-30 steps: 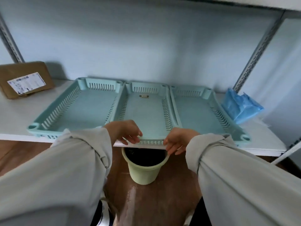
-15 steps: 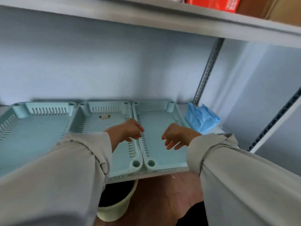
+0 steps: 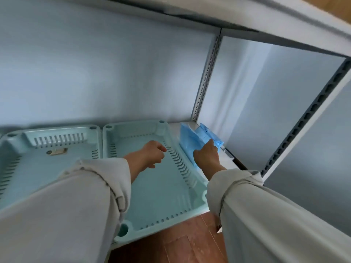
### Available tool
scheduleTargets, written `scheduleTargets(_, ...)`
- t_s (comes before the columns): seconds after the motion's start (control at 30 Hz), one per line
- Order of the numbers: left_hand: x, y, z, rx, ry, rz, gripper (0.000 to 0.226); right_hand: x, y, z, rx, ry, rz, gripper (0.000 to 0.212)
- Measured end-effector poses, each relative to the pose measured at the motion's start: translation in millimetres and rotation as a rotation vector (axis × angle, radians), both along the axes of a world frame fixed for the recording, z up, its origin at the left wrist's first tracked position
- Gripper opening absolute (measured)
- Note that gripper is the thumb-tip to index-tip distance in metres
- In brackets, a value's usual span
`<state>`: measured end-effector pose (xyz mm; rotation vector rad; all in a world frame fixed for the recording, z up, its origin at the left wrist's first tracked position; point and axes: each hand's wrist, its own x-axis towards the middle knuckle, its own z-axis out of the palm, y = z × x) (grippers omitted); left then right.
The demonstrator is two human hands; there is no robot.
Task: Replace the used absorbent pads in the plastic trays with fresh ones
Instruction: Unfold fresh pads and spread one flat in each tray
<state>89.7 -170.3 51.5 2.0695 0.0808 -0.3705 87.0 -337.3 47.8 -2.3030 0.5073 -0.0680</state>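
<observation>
We see a white shelf [image 3: 230, 164] holding two pale green trays [image 3: 163, 188], the blue pad pack [image 3: 190, 139] just right of them. Our right hand [image 3: 208, 156] reaches onto the pack, grip unclear; left hand [image 3: 152, 154] hovers loosely curled, holding nothing.

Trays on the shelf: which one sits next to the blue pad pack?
The rightmost tray, under the left hand; the blue pad pack lies just past its right rim. The other tray sits further left.
</observation>
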Motion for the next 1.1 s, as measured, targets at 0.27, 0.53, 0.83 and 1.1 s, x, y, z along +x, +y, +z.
scheduleTargets(0.27,33.1,-14.7,-11.2,-0.032,-0.043,0.058,0.040,48.8,-5.7,-41.1,0.189,0.047,-0.015,0.040)
scheduleTargets(0.53,23.8,5.3,-13.8,-0.016,-0.016,0.068,0.037,41.6,-9.0,-48.1,0.200,-0.116,-0.219,0.019)
scheduleTargets(0.83,-10.8,29.7,14.3,-0.050,-0.043,0.099,0.034,10.8,29.7,7.1,0.251,-0.484,-0.102,0.017)
scheduleTargets(1.1,-65.2,83.5,25.3,-0.126,-0.032,0.162,0.037,-37.4,89.3,23.0,0.347,-0.526,0.036,0.020)
